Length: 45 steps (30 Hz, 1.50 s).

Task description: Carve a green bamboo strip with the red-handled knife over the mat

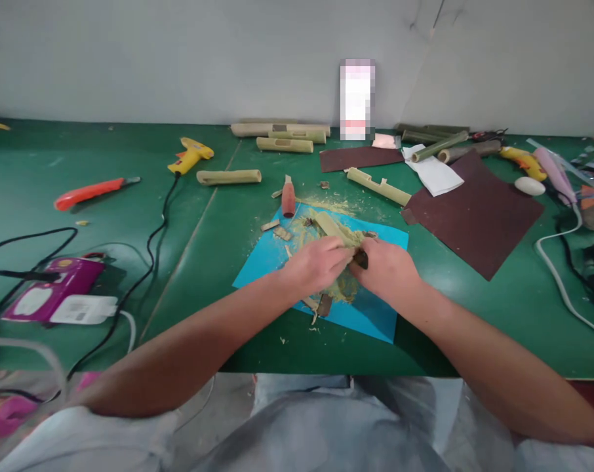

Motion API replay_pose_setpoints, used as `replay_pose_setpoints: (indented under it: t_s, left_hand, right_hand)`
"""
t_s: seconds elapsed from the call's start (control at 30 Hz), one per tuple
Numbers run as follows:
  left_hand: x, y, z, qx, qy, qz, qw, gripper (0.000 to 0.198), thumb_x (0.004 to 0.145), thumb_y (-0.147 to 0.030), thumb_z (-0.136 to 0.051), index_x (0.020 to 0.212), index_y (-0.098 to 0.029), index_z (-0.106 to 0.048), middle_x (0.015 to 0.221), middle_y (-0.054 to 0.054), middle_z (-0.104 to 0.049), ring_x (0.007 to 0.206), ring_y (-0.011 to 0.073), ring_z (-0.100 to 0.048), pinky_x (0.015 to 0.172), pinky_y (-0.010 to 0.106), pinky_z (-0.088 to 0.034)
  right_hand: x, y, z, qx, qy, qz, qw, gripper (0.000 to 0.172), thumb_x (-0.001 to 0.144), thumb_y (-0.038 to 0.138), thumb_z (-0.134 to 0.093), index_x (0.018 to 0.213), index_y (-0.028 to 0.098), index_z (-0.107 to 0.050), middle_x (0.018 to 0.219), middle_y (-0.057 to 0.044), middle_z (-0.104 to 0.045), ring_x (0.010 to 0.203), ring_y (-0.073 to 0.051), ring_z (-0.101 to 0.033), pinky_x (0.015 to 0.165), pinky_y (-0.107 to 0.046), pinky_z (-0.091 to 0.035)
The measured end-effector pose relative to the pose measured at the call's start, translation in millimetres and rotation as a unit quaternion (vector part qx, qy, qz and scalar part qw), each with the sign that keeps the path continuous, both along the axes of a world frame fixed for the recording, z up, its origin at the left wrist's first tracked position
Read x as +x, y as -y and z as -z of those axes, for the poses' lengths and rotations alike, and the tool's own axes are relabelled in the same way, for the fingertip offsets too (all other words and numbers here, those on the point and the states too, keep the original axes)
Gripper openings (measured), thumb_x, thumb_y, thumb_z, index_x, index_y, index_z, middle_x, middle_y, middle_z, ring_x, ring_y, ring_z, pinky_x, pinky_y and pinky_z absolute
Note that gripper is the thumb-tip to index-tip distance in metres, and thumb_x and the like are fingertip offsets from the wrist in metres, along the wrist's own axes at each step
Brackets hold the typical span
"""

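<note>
My left hand is closed around a pale bamboo piece, whose cut end sticks out beyond my fingers. Close against it, my right hand pinches a small dark brown piece that looks like folded sandpaper. My fingers hide most of where the two meet. Beneath both hands lies a blue sheet covered with yellowish bamboo dust and several small chips. At the sheet's far edge rests a red-handled chisel-like tool.
Further back are a notched bamboo piece, brown sandpaper sheets and more bamboo tubes. Leftward lie a yellow glue gun, a red-handled knife and a purple power strip with trailing cords. A phone leans on the wall.
</note>
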<state>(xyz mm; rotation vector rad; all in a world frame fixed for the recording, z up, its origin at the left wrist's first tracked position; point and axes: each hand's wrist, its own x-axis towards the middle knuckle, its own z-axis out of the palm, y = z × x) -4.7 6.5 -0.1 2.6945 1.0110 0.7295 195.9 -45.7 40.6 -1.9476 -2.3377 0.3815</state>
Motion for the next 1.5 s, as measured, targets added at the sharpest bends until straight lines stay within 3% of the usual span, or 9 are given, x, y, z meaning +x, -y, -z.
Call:
replay_pose_setpoints:
  t_s: [0.17, 0.33, 0.47, 0.63, 0.8, 0.97, 1.13, 1.3, 1.5]
  left_hand:
    - [-3, -1, -3.0, 0.029, 0.045, -0.055, 0.997, 0.033, 0.106, -0.03, -0.044, 0.112, -0.017, -0.074, 0.092, 0.009, -0.07, 0.089, 0.0209, -0.067, 0.082, 0.036, -0.058]
    - [0, 0, -3.6, -0.012, 0.035, 0.042, 0.998, 0.034, 0.107, -0.031, -0.043, 0.111, -0.018, -0.074, 0.091, 0.008, -0.071, 0.084, 0.0185, -0.068, 0.074, 0.032, -0.058]
    - [-2, -6, -0.9, 0.033, 0.064, -0.074, 0.995, 0.032, 0.105, -0.029, -0.046, 0.105, -0.016, -0.075, 0.092, 0.011, -0.071, 0.089, 0.0223, -0.067, 0.082, 0.039, -0.058]
    - [3, 5, 0.6, -0.001, 0.004, 0.027, 1.0, 0.035, 0.106, -0.031, -0.041, 0.102, -0.022, -0.074, 0.087, 0.006, -0.07, 0.081, 0.0185, -0.066, 0.072, 0.031, -0.056]
    - [-7, -10, -3.3, 0.028, 0.053, -0.075, 0.995, 0.031, 0.104, -0.027, -0.047, 0.106, -0.016, -0.075, 0.091, 0.009, -0.071, 0.088, 0.0214, -0.067, 0.082, 0.037, -0.057]
    - [-4, -6, -2.9, -0.001, 0.009, 0.036, 0.999, 0.032, 0.106, -0.029, -0.044, 0.111, -0.019, -0.075, 0.088, 0.007, -0.07, 0.084, 0.0183, -0.067, 0.074, 0.031, -0.056]
    - [-6, -11, -3.1, 0.037, 0.049, -0.068, 0.996, 0.031, 0.104, -0.028, -0.047, 0.108, -0.015, -0.075, 0.093, 0.01, -0.072, 0.09, 0.022, -0.067, 0.083, 0.038, -0.058]
    - [1, 6, -1.5, -0.009, 0.016, 0.036, 0.999, 0.034, 0.107, -0.03, -0.043, 0.11, -0.019, -0.075, 0.089, 0.007, -0.07, 0.085, 0.0206, -0.066, 0.076, 0.034, -0.057]
    - [-8, -13, 1.2, 0.044, 0.05, -0.073, 0.995, 0.03, 0.104, -0.026, -0.047, 0.109, -0.015, -0.075, 0.092, 0.01, -0.071, 0.089, 0.0211, -0.067, 0.083, 0.037, -0.057]
  right_hand:
    - [1, 0, -0.5, 0.011, 0.008, -0.005, 1.0, 0.029, 0.095, 0.045, -0.058, 0.098, 0.017, -0.068, 0.095, -0.011, -0.074, 0.085, -0.023, -0.069, 0.064, -0.031, -0.04]
    - [1, 2, -5.2, -0.001, 0.024, -0.023, 0.999, 0.03, 0.101, 0.04, -0.051, 0.102, 0.016, -0.069, 0.101, -0.013, -0.074, 0.092, -0.025, -0.07, 0.067, -0.032, -0.044]
    - [-1, 3, -8.1, -0.008, 0.037, -0.018, 0.999, 0.032, 0.1, 0.042, -0.053, 0.102, 0.016, -0.069, 0.101, -0.014, -0.074, 0.094, -0.027, -0.071, 0.068, -0.032, -0.045]
    - [-1, 3, -7.1, -0.009, 0.047, -0.031, 0.998, 0.03, 0.102, 0.039, -0.05, 0.105, 0.016, -0.069, 0.102, -0.014, -0.074, 0.094, -0.027, -0.071, 0.068, -0.033, -0.045]
    - [-1, 3, -8.2, -0.015, 0.044, -0.019, 0.999, 0.032, 0.101, 0.043, -0.052, 0.103, 0.016, -0.069, 0.101, -0.013, -0.075, 0.093, -0.027, -0.071, 0.067, -0.033, -0.045]
    - [-1, 3, -9.3, -0.017, 0.045, -0.027, 0.998, 0.033, 0.103, 0.041, -0.048, 0.105, 0.015, -0.069, 0.104, -0.015, -0.074, 0.094, -0.026, -0.071, 0.067, -0.033, -0.045]
    - [0, 2, -8.6, -0.024, 0.042, -0.013, 0.999, 0.032, 0.1, 0.044, -0.053, 0.102, 0.017, -0.069, 0.098, -0.012, -0.074, 0.091, -0.026, -0.071, 0.066, -0.032, -0.044]
    - [0, 4, -6.7, -0.014, 0.05, -0.016, 0.999, 0.031, 0.103, 0.041, -0.048, 0.103, 0.016, -0.068, 0.102, -0.013, -0.074, 0.09, -0.026, -0.071, 0.063, -0.032, -0.042]
    - [0, 4, -6.3, -0.009, 0.054, -0.01, 0.998, 0.031, 0.101, 0.043, -0.052, 0.102, 0.016, -0.069, 0.099, -0.013, -0.075, 0.091, -0.027, -0.072, 0.065, -0.032, -0.043]
